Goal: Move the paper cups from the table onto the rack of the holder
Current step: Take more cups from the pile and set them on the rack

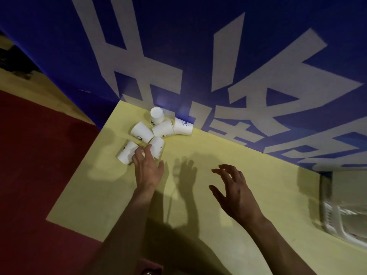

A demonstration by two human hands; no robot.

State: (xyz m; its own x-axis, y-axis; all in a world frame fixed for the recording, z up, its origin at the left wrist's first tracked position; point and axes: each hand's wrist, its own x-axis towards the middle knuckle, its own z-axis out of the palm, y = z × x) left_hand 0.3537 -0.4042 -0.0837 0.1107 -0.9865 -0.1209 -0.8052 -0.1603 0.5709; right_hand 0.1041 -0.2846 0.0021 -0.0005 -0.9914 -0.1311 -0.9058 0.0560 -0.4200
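Observation:
Several white paper cups lie in a cluster at the far left corner of the yellow table (198, 205). One cup (156, 115) stands upside down at the back; the others lie on their sides, among them one by the wall (183, 126) and one at the table's left edge (127, 152). My left hand (148, 167) reaches into the cluster, its fingers spread, fingertips touching the nearest lying cups (157, 146). My right hand (234, 190) hovers over the middle of the table, fingers spread and loosely curved, holding nothing.
A blue wall (198, 56) with large white characters stands right behind the table. Red floor (39, 175) lies to the left. A pale, partly clear plastic object (341, 215) sits at the table's right edge; what it is cannot be told.

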